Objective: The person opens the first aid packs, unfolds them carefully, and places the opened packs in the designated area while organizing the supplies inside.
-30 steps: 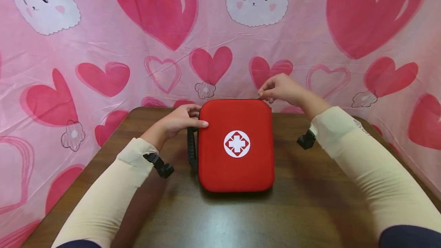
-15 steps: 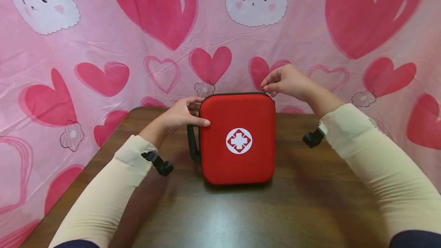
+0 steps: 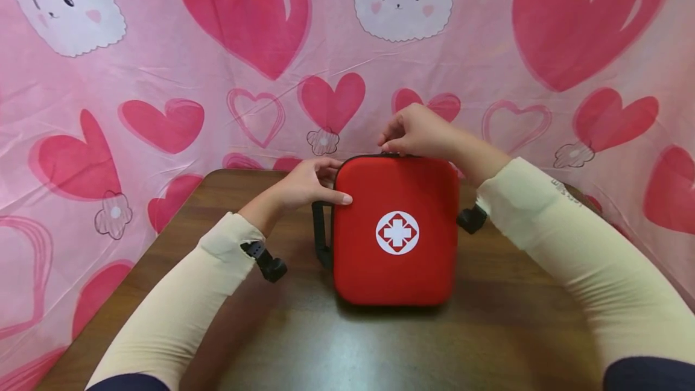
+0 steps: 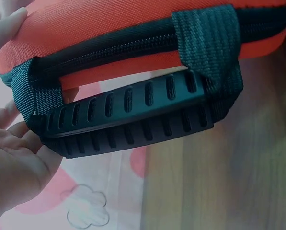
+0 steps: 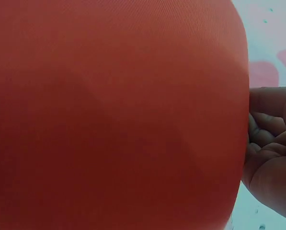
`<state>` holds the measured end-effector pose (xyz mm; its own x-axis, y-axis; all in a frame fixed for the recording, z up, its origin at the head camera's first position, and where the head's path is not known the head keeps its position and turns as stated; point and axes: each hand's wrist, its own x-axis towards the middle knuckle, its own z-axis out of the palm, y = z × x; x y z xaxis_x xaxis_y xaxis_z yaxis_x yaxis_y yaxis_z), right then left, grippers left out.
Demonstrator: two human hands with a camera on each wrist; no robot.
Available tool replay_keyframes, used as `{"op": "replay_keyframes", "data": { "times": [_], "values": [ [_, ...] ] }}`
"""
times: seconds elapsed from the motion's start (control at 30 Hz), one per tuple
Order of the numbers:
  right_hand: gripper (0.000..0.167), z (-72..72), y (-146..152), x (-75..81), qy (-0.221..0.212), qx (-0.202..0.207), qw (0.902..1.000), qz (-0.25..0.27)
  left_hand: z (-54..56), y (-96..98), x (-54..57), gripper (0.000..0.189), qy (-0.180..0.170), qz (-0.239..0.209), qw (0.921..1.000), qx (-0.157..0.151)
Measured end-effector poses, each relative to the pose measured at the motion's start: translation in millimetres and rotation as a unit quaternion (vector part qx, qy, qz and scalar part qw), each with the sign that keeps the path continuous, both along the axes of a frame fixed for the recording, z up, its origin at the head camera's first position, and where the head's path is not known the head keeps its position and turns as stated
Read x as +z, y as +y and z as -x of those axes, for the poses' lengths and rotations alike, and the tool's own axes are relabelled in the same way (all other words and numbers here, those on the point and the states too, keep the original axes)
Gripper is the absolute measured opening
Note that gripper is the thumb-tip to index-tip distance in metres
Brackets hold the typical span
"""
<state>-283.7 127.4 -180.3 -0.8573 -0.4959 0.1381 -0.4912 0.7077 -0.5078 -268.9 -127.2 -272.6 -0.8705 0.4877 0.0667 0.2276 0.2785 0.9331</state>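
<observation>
A red first aid case (image 3: 396, 282) with a white cross emblem stands upright on the table, tilted slightly back. My left hand (image 3: 304, 184) grips its upper left side, thumb on the front face and fingers behind. At the top edge, my right hand (image 3: 420, 131) pinches the zipper pull, which is mostly hidden by the fingers. The black carry handle (image 4: 128, 112) hangs from the left side on two webbing straps, below the left hand. Along that side the zipper (image 4: 119, 48) teeth look closed. In the right wrist view the case's front covers most of the picture, with the right fingers partly behind its edge.
The brown wooden table (image 3: 282, 343) reaches back to a pink cloth backdrop (image 3: 228, 29) printed with hearts. Black wrist cameras, such as the left one (image 3: 271, 267), hang from both sleeves.
My right hand has moved left along the case's top edge from the right corner. The case has shifted to the right, with the left hand keeping its grip.
</observation>
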Motion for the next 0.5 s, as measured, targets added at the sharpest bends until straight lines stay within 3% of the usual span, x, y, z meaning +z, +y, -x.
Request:
{"op": "replay_keyframes", "data": {
  "times": [0.2,0.5],
  "values": [
    [0.011,-2.6,-12,-1.7,0.036,0.023,0.9985,-0.032,0.3,8.6,-5.2,0.059,-0.001,-0.002,0.9999,0.010],
    [0.016,5.8,-8,-12.6,0.035,-0.005,0.9988,-0.035,4.2,9.1,-1.5,0.065,-0.015,0.028,0.9995,0.005]
  ]
}}
